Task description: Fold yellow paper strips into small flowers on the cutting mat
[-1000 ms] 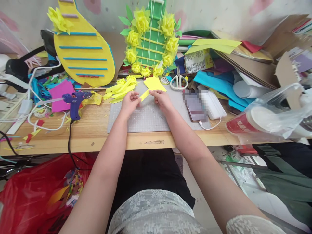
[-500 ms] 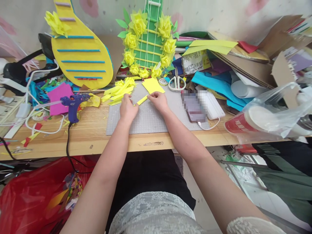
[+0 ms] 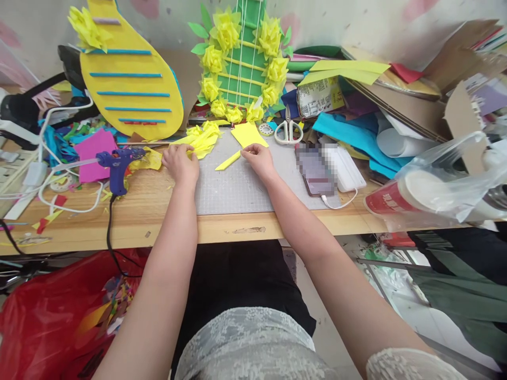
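A narrow folded strip of yellow paper [image 3: 227,161] is pinched at its upper right end by my right hand [image 3: 259,161]. It slants over the grey cutting mat [image 3: 237,195]. My left hand [image 3: 181,164] is at the mat's left edge, fingers bent and apart, close against a pile of yellow paper pieces [image 3: 204,138]; I see nothing held in it. Behind my right hand lies a flat yellow sheet [image 3: 249,135]. White-handled scissors [image 3: 288,132] rest at the mat's back edge.
A blue glue gun [image 3: 119,169] with its cord stands at left. Behind are a yellow cut-out [image 3: 134,100] with blue bars and a green one [image 3: 247,68] ringed by yellow paper flowers. To the right lie a phone [image 3: 315,171], a white power bank [image 3: 346,169] and a bagged cup [image 3: 392,198].
My left hand has let go of the yellow strip and moved left to the pile's edge. My right hand stays on the strip. A thin brown stick now shows beside the pile.
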A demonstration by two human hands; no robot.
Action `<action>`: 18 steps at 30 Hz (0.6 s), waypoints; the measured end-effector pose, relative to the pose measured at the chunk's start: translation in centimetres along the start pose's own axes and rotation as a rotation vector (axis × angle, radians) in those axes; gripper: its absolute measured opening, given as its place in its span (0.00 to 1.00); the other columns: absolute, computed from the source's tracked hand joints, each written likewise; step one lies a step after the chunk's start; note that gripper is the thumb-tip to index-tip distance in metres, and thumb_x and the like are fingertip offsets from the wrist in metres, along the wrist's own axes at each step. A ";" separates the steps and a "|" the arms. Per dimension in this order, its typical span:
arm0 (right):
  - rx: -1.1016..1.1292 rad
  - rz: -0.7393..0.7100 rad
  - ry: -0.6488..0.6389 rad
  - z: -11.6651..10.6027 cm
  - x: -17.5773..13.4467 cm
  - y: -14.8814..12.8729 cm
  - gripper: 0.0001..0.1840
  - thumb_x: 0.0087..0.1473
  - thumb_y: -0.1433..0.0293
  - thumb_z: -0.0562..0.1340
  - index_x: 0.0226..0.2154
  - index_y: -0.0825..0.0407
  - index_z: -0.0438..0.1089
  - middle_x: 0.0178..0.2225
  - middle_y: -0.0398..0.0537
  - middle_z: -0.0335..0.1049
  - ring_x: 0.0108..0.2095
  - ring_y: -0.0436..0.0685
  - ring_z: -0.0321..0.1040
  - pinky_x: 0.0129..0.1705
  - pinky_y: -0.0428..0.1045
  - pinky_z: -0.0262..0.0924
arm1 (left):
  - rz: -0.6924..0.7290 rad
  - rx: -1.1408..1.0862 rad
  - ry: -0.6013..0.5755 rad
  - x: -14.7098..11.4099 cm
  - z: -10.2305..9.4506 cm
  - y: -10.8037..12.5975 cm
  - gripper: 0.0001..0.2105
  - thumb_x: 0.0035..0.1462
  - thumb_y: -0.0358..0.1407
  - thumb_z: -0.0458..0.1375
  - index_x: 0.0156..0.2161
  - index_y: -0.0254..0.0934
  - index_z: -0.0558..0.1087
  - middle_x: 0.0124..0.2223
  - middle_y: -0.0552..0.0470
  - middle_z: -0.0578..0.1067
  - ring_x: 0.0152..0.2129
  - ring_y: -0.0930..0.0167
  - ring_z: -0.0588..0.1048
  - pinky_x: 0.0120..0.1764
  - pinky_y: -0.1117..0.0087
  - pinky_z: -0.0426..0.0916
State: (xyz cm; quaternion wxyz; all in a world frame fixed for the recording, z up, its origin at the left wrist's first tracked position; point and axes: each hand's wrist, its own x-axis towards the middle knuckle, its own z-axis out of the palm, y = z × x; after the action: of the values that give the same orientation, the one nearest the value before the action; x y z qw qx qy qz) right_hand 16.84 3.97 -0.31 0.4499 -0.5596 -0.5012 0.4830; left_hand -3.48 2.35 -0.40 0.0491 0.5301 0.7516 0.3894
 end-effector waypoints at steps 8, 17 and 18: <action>-0.072 -0.051 0.081 0.3 0.2 0.2 0.03 0.44 0.71 0.62 0.24 0.52 0.67 0.17 0.32 0.53 0.21 0.45 0.49 0.28 0.45 0.44 | 0.036 -0.102 0.095 0.0 -0.9 0.3 0.04 0.50 0.29 0.58 0.32 0.39 0.72 0.44 0.46 0.74 0.51 0.59 0.67 0.59 0.52 0.58; 0.074 -0.105 -0.038 0.7 -0.9 -0.8 0.03 0.46 0.70 0.62 0.26 0.51 0.67 0.18 0.33 0.56 0.21 0.44 0.52 0.25 0.43 0.49 | 0.001 -0.410 0.223 0.8 0.1 0.4 0.04 0.52 0.27 0.55 0.33 0.37 0.71 0.38 0.50 0.75 0.40 0.71 0.74 0.47 0.71 0.69; 0.118 -0.098 -0.084 0.9 -1.2 -1.1 0.04 0.46 0.68 0.63 0.27 0.51 0.67 0.19 0.34 0.59 0.22 0.44 0.55 0.25 0.43 0.50 | -0.024 -0.474 0.220 0.6 0.4 0.8 0.05 0.54 0.28 0.53 0.34 0.37 0.71 0.38 0.50 0.75 0.39 0.73 0.75 0.46 0.72 0.69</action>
State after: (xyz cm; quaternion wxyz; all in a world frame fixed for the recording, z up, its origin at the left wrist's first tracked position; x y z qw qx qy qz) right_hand 15.76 2.91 0.75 0.4839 -0.4862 -0.5171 0.5119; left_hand -2.95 3.19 -0.02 0.0945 0.4494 0.6463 0.6094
